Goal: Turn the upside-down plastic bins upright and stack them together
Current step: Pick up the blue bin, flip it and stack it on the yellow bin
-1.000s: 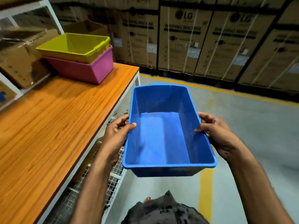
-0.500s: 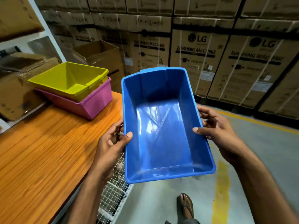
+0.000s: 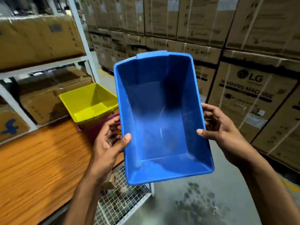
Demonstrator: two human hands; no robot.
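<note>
Nearest, one rectangular blue plastic bin is held in the air, open side toward the camera, tilted. The left hand grips its left rim, thumb inside the wall; the right hand grips the right rim likewise. Below lies a white wire-mesh shelf. To the left, the orange wooden tabletop carries two more bins: one yellow plastic bin nested upright in one magenta plastic bin, the latter partly hidden behind the left hand. Beyond stand stacked brown cardboard cartons.
</note>
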